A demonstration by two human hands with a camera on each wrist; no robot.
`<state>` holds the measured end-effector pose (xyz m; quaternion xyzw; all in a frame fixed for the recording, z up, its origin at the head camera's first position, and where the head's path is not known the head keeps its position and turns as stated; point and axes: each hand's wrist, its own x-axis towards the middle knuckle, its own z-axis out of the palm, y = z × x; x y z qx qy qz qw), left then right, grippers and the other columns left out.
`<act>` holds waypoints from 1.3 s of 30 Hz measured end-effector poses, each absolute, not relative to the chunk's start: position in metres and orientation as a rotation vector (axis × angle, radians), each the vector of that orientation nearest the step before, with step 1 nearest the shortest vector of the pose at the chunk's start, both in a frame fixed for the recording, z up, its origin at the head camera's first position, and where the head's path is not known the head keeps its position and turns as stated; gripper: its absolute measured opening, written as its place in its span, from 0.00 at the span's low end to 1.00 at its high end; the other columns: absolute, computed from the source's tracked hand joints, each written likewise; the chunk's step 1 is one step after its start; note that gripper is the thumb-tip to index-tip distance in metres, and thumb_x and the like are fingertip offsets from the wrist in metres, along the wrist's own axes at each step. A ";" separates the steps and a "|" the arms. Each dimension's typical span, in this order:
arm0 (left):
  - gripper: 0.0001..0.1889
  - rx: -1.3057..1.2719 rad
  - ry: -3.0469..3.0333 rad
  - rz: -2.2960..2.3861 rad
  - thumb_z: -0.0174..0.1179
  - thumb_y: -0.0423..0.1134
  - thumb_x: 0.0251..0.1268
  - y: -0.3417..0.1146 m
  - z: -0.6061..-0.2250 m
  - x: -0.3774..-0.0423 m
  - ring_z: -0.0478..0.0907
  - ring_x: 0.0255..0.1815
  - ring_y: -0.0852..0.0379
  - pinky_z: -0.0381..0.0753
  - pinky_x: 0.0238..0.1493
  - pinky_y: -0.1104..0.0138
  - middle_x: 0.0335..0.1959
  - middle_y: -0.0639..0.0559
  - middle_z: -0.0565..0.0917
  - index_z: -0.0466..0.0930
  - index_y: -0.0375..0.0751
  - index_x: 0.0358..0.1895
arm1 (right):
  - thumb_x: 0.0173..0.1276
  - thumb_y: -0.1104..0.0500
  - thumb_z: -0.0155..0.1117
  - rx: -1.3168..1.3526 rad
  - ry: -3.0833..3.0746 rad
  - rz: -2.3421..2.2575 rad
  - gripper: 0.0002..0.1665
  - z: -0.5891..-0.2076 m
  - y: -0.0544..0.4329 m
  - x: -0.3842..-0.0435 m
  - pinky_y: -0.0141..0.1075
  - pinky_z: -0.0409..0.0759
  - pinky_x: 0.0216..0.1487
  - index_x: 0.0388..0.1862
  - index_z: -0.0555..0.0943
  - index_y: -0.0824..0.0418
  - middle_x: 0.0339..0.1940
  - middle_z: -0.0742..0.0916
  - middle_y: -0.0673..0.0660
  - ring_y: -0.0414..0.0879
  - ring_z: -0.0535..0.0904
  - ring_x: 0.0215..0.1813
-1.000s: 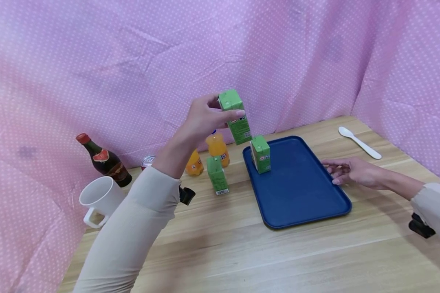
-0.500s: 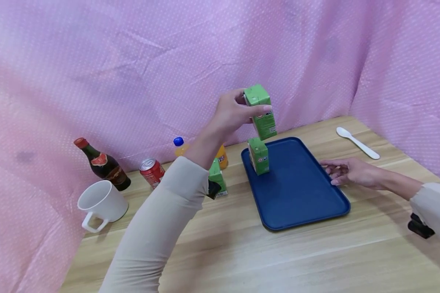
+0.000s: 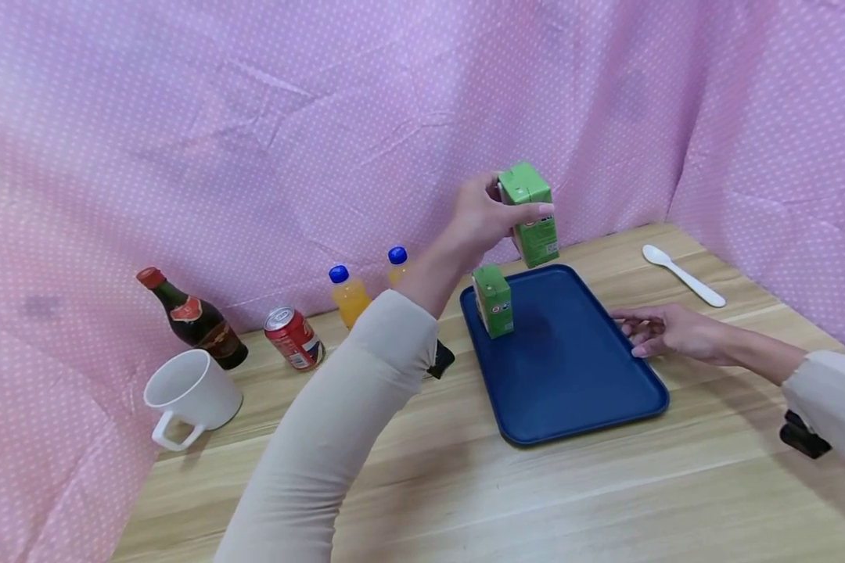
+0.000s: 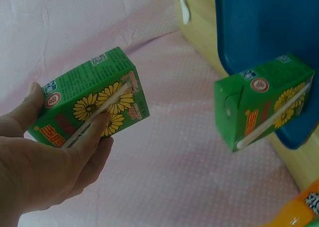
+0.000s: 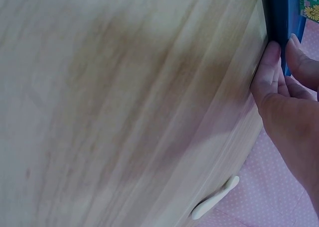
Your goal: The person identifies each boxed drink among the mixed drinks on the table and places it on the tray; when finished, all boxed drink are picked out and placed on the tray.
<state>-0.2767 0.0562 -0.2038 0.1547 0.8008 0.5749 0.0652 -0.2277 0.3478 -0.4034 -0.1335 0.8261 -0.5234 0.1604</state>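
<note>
the blue tray (image 3: 570, 375) lies on the wooden worktop (image 3: 493, 500), well in from the near side, its far rim close to the pink dotted cloth (image 3: 324, 117). one green carton, the standing carton (image 3: 496, 305), is upright near the tray's left rim; to its right and toward the viewer the tray has room up to the rim, and wood shows between the tray and the white spoon (image 3: 683, 275). the left hand (image 3: 482, 211) reaches in from the left above the worktop, its forearm slanting up and away; its fingers wrap the held carton (image 3: 538, 238), thumb on the near printed face, the others across the flowered side. the right hand (image 3: 683, 332) comes in low from the right, its thumb at the tray's right rim and a finger against the outer wall, a narrow pinch. the held carton is in the air by the tray's far end, apart from the standing carton; its top faces up, its long axis is nearly vertical with a slight tilt, and its flowered side, with a diagonal straw, turns left. left of the arm stand a red can (image 3: 292, 340), a dark bottle (image 3: 207, 324) and a white mug (image 3: 197, 391).
</note>
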 end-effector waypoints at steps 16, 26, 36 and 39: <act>0.22 0.271 2.523 1.716 0.76 0.41 0.47 0.084 -0.237 -0.284 0.80 0.41 0.62 0.80 0.41 0.71 0.39 0.55 0.84 0.78 0.45 0.46 | 0.59 0.72 0.67 -0.388 2.376 -1.468 0.45 -0.403 0.346 -0.227 0.31 0.82 0.43 0.71 0.56 0.77 0.52 0.75 0.68 0.39 0.78 0.44; 0.23 0.204 2.587 1.698 0.78 0.40 0.44 0.094 -0.253 -0.287 0.79 0.39 0.61 0.80 0.39 0.70 0.37 0.54 0.83 0.78 0.44 0.45 | 0.59 0.71 0.68 -0.390 2.396 -1.459 0.44 -0.401 0.348 -0.226 0.31 0.81 0.44 0.71 0.57 0.77 0.52 0.75 0.68 0.41 0.78 0.45; 0.29 0.108 2.631 1.634 0.78 0.41 0.43 0.101 -0.270 -0.293 0.80 0.47 0.57 0.80 0.49 0.64 0.44 0.53 0.82 0.74 0.45 0.50 | 0.59 0.72 0.66 -0.387 2.377 -1.462 0.44 -0.400 0.348 -0.229 0.30 0.81 0.43 0.71 0.57 0.77 0.53 0.75 0.69 0.42 0.78 0.45; 0.30 0.091 2.645 1.609 0.78 0.41 0.44 0.103 -0.274 -0.294 0.79 0.49 0.56 0.80 0.50 0.64 0.46 0.52 0.81 0.73 0.44 0.52 | 0.59 0.72 0.66 -0.387 2.398 -1.452 0.43 -0.401 0.348 -0.227 0.30 0.81 0.43 0.71 0.57 0.76 0.53 0.75 0.69 0.40 0.78 0.45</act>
